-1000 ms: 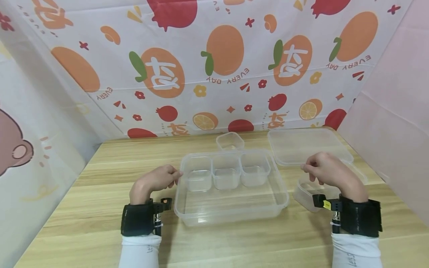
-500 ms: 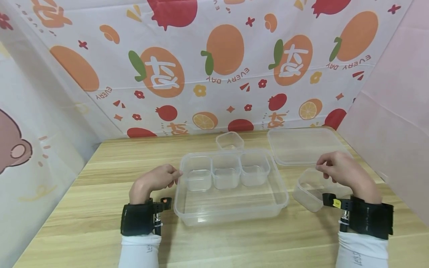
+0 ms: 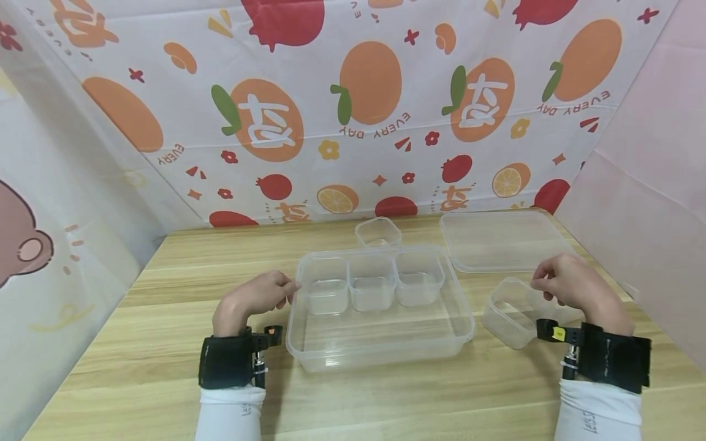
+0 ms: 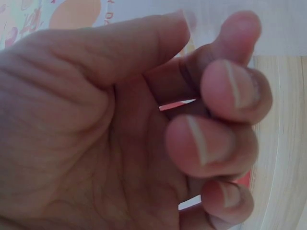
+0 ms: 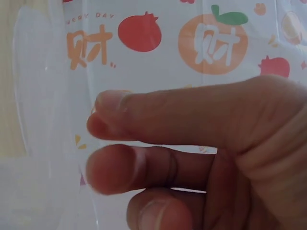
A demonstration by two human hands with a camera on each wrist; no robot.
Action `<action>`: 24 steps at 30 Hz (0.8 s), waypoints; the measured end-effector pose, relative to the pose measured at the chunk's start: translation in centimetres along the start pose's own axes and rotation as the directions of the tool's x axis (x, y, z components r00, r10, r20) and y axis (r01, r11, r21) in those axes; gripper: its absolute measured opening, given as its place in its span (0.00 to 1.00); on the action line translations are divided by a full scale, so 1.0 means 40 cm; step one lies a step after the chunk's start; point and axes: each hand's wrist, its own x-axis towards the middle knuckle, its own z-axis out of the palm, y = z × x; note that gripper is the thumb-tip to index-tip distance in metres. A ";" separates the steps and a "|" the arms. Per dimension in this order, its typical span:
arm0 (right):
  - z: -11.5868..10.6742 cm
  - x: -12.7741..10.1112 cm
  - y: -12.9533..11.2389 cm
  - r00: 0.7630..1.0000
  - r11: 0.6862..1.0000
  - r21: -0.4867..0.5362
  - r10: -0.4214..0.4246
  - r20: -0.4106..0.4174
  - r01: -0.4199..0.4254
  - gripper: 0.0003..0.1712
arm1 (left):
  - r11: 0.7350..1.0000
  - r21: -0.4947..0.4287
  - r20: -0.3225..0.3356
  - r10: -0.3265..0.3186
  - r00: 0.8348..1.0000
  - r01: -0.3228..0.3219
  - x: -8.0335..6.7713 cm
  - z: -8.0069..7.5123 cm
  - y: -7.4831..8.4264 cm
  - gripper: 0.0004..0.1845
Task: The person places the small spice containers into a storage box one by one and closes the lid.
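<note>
Box (image 3: pixel 380 360), large, clear plastic, on wooden table (image 3: pixel 138 367); three small clear cups (image 3: pixel 372 295) in a row inside, along the far wall. Left hand (image 3: pixel 255 296): curled, thumb and forefinger pinching box's left rim. Right hand (image 3: pixel 576 285): thumb and forefinger together at clear container (image 3: pixel 508 323), right of box; cannot tell whether plastic is pinched.

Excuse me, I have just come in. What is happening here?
A person's left hand is at the left rim of a large clear container holding three small tubs in a row. The right hand is by another clear container to the right. Whether either hand grips anything is hard to tell. A fourth tub and a flat clear lid lie farther back.
</note>
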 end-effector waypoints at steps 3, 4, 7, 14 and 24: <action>0.001 0.002 0.009 0.998 0.999 0.026 0.035 0.053 -0.037 0.07 | 1.000 -0.004 0.001 -0.004 1.000 0.004 -0.001 0.000 0.001 0.15; 0.001 0.002 0.011 0.996 0.998 0.033 0.046 0.072 -0.048 0.07 | 1.000 -0.003 0.000 -0.004 1.000 0.004 -0.001 0.000 0.001 0.15; 0.003 0.005 0.017 0.991 0.996 0.046 0.069 0.112 -0.075 0.07 | 1.000 -0.001 0.000 -0.003 1.000 0.003 -0.001 0.000 0.001 0.15; 0.003 0.009 0.025 0.987 0.996 0.024 0.085 0.133 -0.089 0.09 | 1.000 -0.001 0.000 -0.002 1.000 0.002 0.000 0.001 0.002 0.15; -0.005 0.011 0.031 0.976 0.987 0.012 0.154 0.157 -0.157 0.10 | 1.000 0.001 0.001 -0.004 1.000 0.004 -0.001 0.001 0.002 0.15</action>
